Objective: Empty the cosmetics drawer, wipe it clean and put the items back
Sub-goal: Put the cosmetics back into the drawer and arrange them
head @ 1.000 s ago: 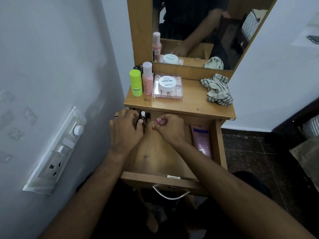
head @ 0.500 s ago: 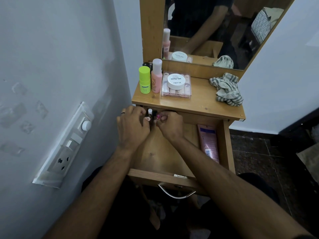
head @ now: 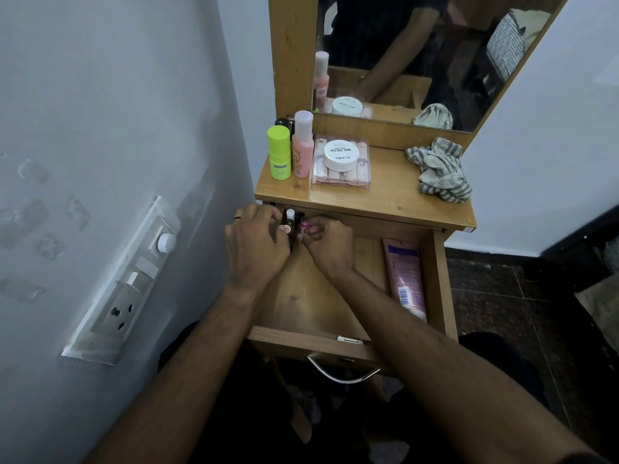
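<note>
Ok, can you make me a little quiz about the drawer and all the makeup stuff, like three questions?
1. True or false: the striped cloth lies inside the drawer.
2. What sits on top of the clear box on the shelf? A) a green bottle B) a white round jar C) a pink tube
3. Fill in: both hands, the left hand and the right hand, are at the small bottles at the ____ of the drawer.

Key:
1. False; it lies on the shelf, at the right.
2. B, the white jar.
3. Back, on the left side.
</note>
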